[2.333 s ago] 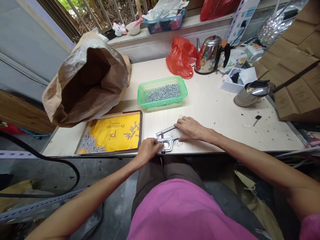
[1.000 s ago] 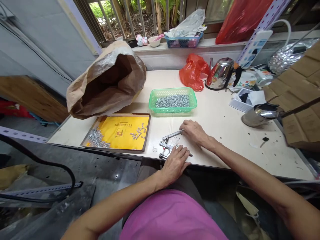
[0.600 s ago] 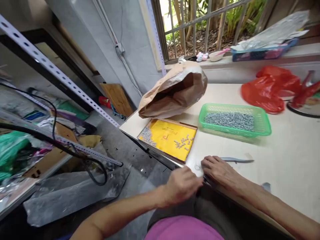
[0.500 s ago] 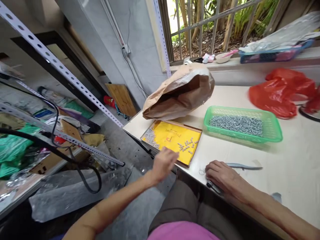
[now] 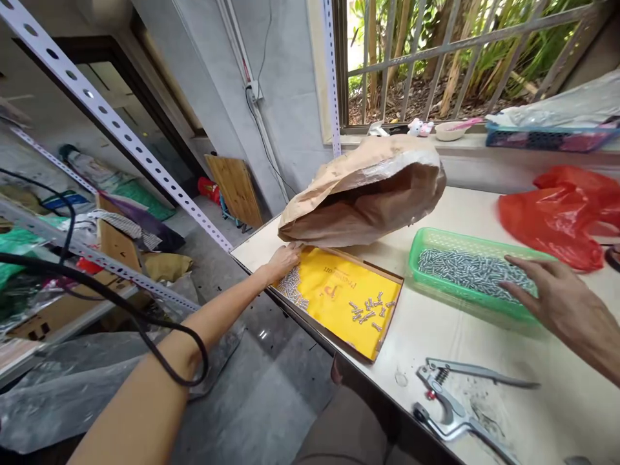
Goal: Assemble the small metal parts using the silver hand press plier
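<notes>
My left hand (image 5: 283, 262) is at the far left corner of a shallow tray (image 5: 334, 340) with a yellow bottom, its fingers bent over the rim. Their tips are partly hidden. Inside that corner lies a heap of small silver metal fasteners (image 5: 292, 289); several more (image 5: 371, 305) are scattered towards the tray's right side. My right hand (image 5: 562, 297) hovers over the right end of a green plastic basket (image 5: 438, 288), fingers spread and holding nothing visible. A thick layer of silver fasteners (image 5: 465, 271) covers the basket's bottom.
A brown paper bag (image 5: 339, 223) lies open-mouthed behind the tray. Spring-loaded pliers (image 5: 450, 410) rest near the table's front edge. A red plastic bag (image 5: 557, 216) is at the right rear. A perforated metal post (image 5: 159, 174) and black cable (image 5: 159, 352) are on the left.
My left hand has moved from the tray's front edge to its far left corner. My right hand has left the pliers and moved to the green basket, its fingers spreading. The view has shifted.
</notes>
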